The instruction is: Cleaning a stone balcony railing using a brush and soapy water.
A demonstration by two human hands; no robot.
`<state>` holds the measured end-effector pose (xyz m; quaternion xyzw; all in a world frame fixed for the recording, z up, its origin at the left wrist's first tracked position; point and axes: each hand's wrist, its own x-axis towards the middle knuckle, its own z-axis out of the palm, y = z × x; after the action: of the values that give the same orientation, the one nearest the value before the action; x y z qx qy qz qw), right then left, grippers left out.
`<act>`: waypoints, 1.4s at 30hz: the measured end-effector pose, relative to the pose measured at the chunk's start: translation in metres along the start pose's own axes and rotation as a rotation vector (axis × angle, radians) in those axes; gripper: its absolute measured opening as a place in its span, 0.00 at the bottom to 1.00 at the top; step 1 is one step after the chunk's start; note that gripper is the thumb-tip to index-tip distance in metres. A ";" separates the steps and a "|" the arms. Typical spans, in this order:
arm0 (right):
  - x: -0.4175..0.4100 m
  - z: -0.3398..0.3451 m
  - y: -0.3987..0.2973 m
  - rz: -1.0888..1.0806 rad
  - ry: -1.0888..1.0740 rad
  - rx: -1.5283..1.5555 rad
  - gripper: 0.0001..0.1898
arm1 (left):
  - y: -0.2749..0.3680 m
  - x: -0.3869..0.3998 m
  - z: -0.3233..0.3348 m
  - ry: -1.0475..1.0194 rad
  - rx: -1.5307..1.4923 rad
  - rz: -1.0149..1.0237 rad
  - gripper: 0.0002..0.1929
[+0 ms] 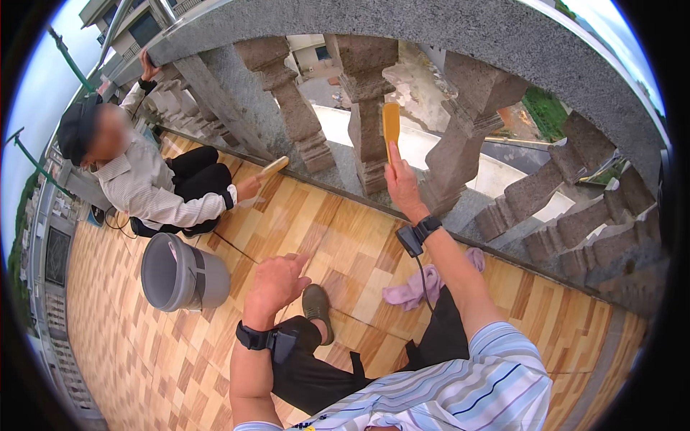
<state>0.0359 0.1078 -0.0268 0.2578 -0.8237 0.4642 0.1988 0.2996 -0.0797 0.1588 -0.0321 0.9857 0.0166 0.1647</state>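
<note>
My right hand [401,186] is shut on the handle of a yellow brush [391,126], raised against or just in front of a carved stone baluster [367,70]; whether they touch I cannot tell. Its bristles are hidden from this side. Empty, my left hand [277,283] hovers over the tiled floor in front of my knee, thumb and forefinger apart, the other fingers curled. A pink cloth [409,288] lies on the floor beneath my right forearm. Both my wrists wear black straps with small boxes, and a cable runs from the right one.
A co-worker [156,178] in a cap sits low by the balustrade at the left, holding a pale-handled brush [274,167]. Between us stands a grey plastic bucket [210,280]. A thick stone handrail [377,19] arches over the balusters, with a drop and buildings beyond.
</note>
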 end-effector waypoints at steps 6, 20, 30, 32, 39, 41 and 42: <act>-0.067 0.034 0.051 0.188 -0.177 -0.173 0.36 | 0.007 0.005 -0.001 0.000 0.003 0.054 0.24; -0.037 0.014 0.078 0.245 -0.019 -0.096 0.34 | 0.004 0.006 0.002 0.080 -0.042 0.098 0.24; -0.056 0.040 0.031 0.260 -0.028 0.090 0.38 | 0.001 0.004 0.008 0.010 0.037 0.083 0.24; -0.071 0.070 0.028 0.251 -0.047 0.027 0.38 | 0.010 0.007 0.002 0.048 0.032 0.114 0.24; -0.114 0.076 0.021 0.217 -0.138 0.072 0.36 | 0.002 0.003 0.008 -0.035 0.025 0.045 0.23; -0.086 0.067 0.009 0.191 0.057 0.133 0.36 | -0.002 -0.004 0.011 0.047 -0.030 0.076 0.23; -0.065 0.067 0.004 0.190 0.055 0.139 0.36 | 0.001 -0.008 0.006 0.046 -0.027 0.071 0.23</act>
<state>0.0787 0.0669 -0.0997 0.1789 -0.8045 0.5439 0.1582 0.3087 -0.0778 0.1554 0.0004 0.9894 0.0350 0.1409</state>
